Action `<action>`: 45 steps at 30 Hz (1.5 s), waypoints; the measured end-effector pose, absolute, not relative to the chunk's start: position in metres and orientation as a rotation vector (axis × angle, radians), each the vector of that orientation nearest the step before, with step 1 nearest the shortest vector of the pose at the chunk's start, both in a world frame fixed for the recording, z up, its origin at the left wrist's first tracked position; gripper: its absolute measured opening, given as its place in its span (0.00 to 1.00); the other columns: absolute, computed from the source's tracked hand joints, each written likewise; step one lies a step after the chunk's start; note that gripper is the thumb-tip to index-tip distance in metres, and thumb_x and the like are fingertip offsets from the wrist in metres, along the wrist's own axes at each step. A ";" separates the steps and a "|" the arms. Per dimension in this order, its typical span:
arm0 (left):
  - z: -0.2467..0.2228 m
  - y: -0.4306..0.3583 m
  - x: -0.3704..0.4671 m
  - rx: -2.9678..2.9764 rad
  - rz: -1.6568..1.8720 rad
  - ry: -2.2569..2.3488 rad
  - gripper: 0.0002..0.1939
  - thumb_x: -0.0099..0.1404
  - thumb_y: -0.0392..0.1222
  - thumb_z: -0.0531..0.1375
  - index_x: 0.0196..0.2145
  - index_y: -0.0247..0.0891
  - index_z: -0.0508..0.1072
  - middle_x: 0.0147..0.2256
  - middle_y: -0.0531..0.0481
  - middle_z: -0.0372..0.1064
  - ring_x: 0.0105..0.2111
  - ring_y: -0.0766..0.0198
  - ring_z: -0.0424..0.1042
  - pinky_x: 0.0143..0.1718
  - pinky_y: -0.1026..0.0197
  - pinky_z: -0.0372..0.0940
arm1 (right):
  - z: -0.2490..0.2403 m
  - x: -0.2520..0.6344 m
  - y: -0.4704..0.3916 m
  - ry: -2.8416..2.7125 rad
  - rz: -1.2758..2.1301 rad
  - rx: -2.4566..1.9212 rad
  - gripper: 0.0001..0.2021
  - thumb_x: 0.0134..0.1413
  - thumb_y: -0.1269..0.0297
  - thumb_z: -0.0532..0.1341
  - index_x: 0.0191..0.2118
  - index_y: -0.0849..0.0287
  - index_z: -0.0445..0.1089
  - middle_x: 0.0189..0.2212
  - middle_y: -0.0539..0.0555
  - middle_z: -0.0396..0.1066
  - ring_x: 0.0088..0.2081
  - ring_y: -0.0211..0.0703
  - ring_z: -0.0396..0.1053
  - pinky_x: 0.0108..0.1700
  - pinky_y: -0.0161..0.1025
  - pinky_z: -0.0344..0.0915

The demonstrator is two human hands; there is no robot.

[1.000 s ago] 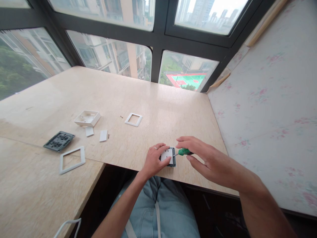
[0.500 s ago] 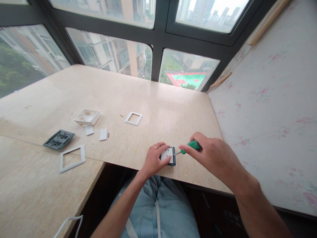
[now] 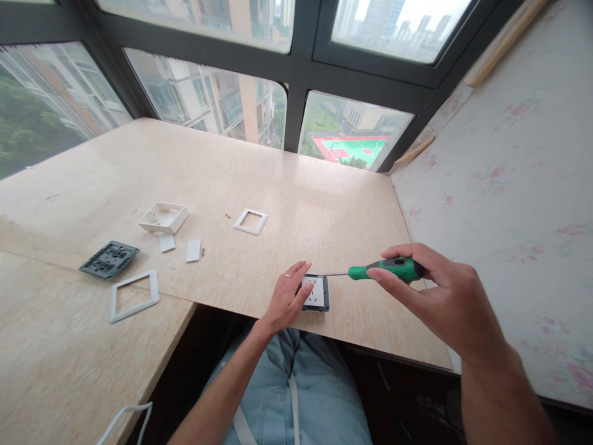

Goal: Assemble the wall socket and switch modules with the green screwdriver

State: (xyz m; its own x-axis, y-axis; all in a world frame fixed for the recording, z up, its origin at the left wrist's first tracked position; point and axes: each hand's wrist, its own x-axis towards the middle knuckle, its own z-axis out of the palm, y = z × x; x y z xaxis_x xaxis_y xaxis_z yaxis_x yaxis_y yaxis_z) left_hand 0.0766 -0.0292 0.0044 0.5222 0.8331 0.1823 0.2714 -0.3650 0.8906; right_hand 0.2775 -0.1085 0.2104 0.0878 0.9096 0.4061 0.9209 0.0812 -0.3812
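A wall socket (image 3: 315, 293) with a white face and a dark grey frame lies at the front edge of the counter. My left hand (image 3: 288, 295) holds it from the left, with fingers over its upper edge and the thumb on its face. In my right hand (image 3: 433, 287) is a screwdriver (image 3: 391, 270) with a green and black handle, gripped between thumb and fingers. Its shaft points left, and the tip is near the socket's top edge; I cannot tell whether it touches.
Left on the counter (image 3: 296, 185) are a white back box (image 3: 163, 217), a dark grey mounting frame (image 3: 110, 259), a large white cover frame (image 3: 134, 296) and two white plates (image 3: 193, 251). A smaller cover frame (image 3: 251, 221) and small screws (image 3: 228, 216) lie mid-counter. A papered wall (image 3: 509, 204) bounds the right.
My right hand has moved right with the screwdriver, whose tip has left the socket's right side and now lies near its top edge. My left thumb has shifted up, showing more of the socket's face.
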 end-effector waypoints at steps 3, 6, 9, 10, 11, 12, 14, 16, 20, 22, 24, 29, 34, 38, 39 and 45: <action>0.002 -0.028 0.071 1.669 0.973 0.873 0.24 0.75 0.50 0.47 0.64 0.42 0.63 0.66 0.42 0.58 0.67 0.54 0.57 0.66 0.45 0.56 | 0.205 0.277 -0.113 -1.635 0.015 -1.779 0.15 0.55 0.49 0.67 0.41 0.54 0.73 0.32 0.53 0.77 0.29 0.44 0.74 0.31 0.39 0.71; 0.007 -0.028 0.062 1.454 1.167 0.930 0.22 0.74 0.49 0.48 0.60 0.41 0.67 0.62 0.40 0.64 0.61 0.54 0.66 0.60 0.48 0.64 | 0.195 0.273 -0.114 -1.482 0.180 -1.705 0.17 0.52 0.52 0.70 0.46 0.53 0.71 0.35 0.54 0.78 0.35 0.49 0.77 0.40 0.47 0.75; 0.026 -0.033 0.050 1.428 1.291 1.004 0.17 0.72 0.48 0.55 0.54 0.41 0.72 0.56 0.41 0.69 0.56 0.54 0.69 0.57 0.49 0.66 | 0.185 0.264 -0.111 -1.394 0.354 -1.559 0.18 0.51 0.57 0.72 0.47 0.53 0.71 0.37 0.54 0.79 0.38 0.51 0.79 0.44 0.51 0.77; 0.037 -0.035 0.046 1.447 1.300 0.993 0.15 0.71 0.47 0.57 0.53 0.42 0.73 0.54 0.42 0.70 0.55 0.55 0.70 0.56 0.51 0.67 | 0.183 0.260 -0.109 -1.392 0.399 -1.514 0.17 0.52 0.59 0.72 0.46 0.53 0.71 0.38 0.54 0.79 0.38 0.50 0.79 0.43 0.50 0.77; 0.048 -0.038 0.042 1.469 1.297 0.962 0.14 0.71 0.45 0.57 0.51 0.42 0.74 0.53 0.43 0.71 0.53 0.56 0.71 0.54 0.52 0.68 | 0.181 0.256 -0.107 -1.403 0.443 -1.473 0.16 0.53 0.60 0.72 0.46 0.53 0.71 0.38 0.54 0.79 0.37 0.49 0.79 0.43 0.49 0.77; 0.061 -0.042 0.039 1.504 1.282 0.922 0.14 0.71 0.45 0.58 0.52 0.42 0.73 0.52 0.43 0.71 0.53 0.56 0.72 0.52 0.53 0.70 | 0.179 0.251 -0.103 -1.421 0.486 -1.438 0.15 0.54 0.61 0.71 0.46 0.53 0.72 0.38 0.53 0.79 0.36 0.47 0.79 0.42 0.48 0.78; 0.085 -0.047 0.035 1.620 1.216 0.828 0.18 0.69 0.44 0.62 0.55 0.43 0.71 0.54 0.42 0.71 0.53 0.55 0.72 0.53 0.53 0.70 | 0.177 0.241 -0.097 -1.470 0.549 -1.377 0.15 0.54 0.62 0.71 0.47 0.54 0.72 0.38 0.53 0.79 0.36 0.46 0.79 0.42 0.46 0.78; 0.105 -0.051 0.034 1.721 1.181 0.785 0.23 0.66 0.42 0.65 0.58 0.44 0.69 0.54 0.43 0.72 0.51 0.56 0.73 0.51 0.54 0.71 | 0.175 0.229 -0.090 -1.540 0.551 -1.326 0.14 0.54 0.62 0.71 0.46 0.54 0.73 0.38 0.52 0.80 0.37 0.45 0.79 0.42 0.44 0.78; 0.125 -0.050 0.039 1.909 1.273 0.835 0.19 0.65 0.40 0.66 0.54 0.43 0.71 0.43 0.48 0.77 0.40 0.62 0.77 0.44 0.59 0.74 | 0.170 0.208 -0.081 -1.661 0.452 -1.265 0.12 0.53 0.60 0.72 0.42 0.54 0.75 0.36 0.51 0.80 0.37 0.45 0.77 0.42 0.42 0.76; 0.129 -0.047 0.041 1.966 1.308 0.872 0.14 0.67 0.40 0.64 0.50 0.43 0.73 0.39 0.50 0.78 0.37 0.63 0.77 0.41 0.60 0.75 | 0.169 0.202 -0.079 -1.657 0.411 -1.264 0.12 0.53 0.57 0.71 0.41 0.54 0.74 0.35 0.52 0.79 0.37 0.45 0.77 0.42 0.43 0.75; 0.132 -0.044 0.042 1.994 1.325 0.901 0.12 0.67 0.41 0.64 0.48 0.43 0.74 0.37 0.50 0.78 0.35 0.63 0.77 0.39 0.60 0.75 | 0.167 0.201 -0.077 -1.645 0.410 -1.261 0.13 0.55 0.53 0.70 0.42 0.54 0.74 0.37 0.53 0.79 0.39 0.47 0.76 0.43 0.44 0.74; 0.138 -0.038 0.042 1.946 1.336 0.949 0.13 0.64 0.42 0.67 0.46 0.41 0.75 0.38 0.50 0.80 0.35 0.63 0.79 0.39 0.60 0.77 | 0.146 0.225 -0.080 -1.675 0.502 -1.368 0.24 0.60 0.49 0.64 0.57 0.53 0.67 0.53 0.60 0.73 0.51 0.52 0.73 0.51 0.51 0.73; 0.127 -0.036 0.043 1.832 1.322 1.009 0.15 0.63 0.42 0.68 0.47 0.39 0.76 0.42 0.47 0.80 0.37 0.61 0.80 0.41 0.58 0.79 | 0.089 0.253 -0.093 -1.764 0.602 -1.638 0.35 0.54 0.49 0.68 0.64 0.52 0.61 0.62 0.63 0.65 0.65 0.60 0.62 0.64 0.61 0.61; 0.116 -0.034 0.047 1.787 1.319 1.016 0.16 0.63 0.43 0.68 0.48 0.38 0.76 0.41 0.47 0.79 0.37 0.61 0.80 0.42 0.57 0.79 | 0.057 0.259 -0.100 -1.801 0.724 -1.655 0.38 0.53 0.52 0.70 0.67 0.51 0.58 0.66 0.64 0.60 0.68 0.60 0.55 0.68 0.62 0.54; 0.115 -0.034 0.048 1.783 1.321 1.019 0.16 0.63 0.43 0.68 0.48 0.38 0.76 0.40 0.47 0.79 0.36 0.61 0.80 0.42 0.57 0.79 | 0.053 0.259 -0.101 -1.802 0.742 -1.650 0.38 0.53 0.52 0.69 0.67 0.51 0.57 0.67 0.64 0.59 0.69 0.60 0.54 0.68 0.62 0.53; 0.113 -0.030 0.051 1.784 1.322 1.050 0.16 0.63 0.43 0.68 0.48 0.38 0.76 0.40 0.47 0.79 0.36 0.61 0.80 0.42 0.57 0.80 | 0.042 0.255 -0.102 -1.780 0.759 -1.603 0.35 0.56 0.52 0.67 0.67 0.53 0.58 0.67 0.66 0.59 0.69 0.58 0.55 0.68 0.62 0.53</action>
